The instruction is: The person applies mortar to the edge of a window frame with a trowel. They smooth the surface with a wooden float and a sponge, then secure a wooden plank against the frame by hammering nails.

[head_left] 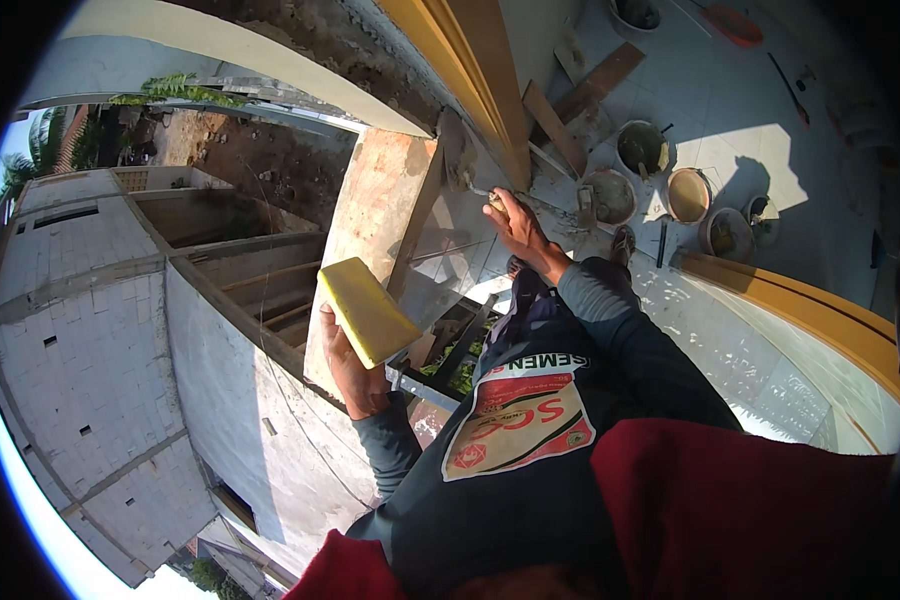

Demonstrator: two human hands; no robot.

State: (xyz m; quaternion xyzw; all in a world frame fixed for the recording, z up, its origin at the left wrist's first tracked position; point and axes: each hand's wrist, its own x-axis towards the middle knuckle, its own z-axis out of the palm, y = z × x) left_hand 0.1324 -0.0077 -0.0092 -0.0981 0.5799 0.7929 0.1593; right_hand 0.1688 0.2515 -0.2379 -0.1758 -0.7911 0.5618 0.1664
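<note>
Head view: left fingers [328,322], mostly hidden, hold yellow block [368,312]; right fingers [510,208] clasp trowel [457,157].

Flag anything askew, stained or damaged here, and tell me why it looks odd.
Beyond the right hand, loose boards lie at odd angles on the tiled floor, looking untidy. The tan ledge beyond the yellow block in the left hand is blotched with darker stains, so it looks dirty.

Harsh sunlight patches the shaded floor [782,168]; edges warp.
</note>
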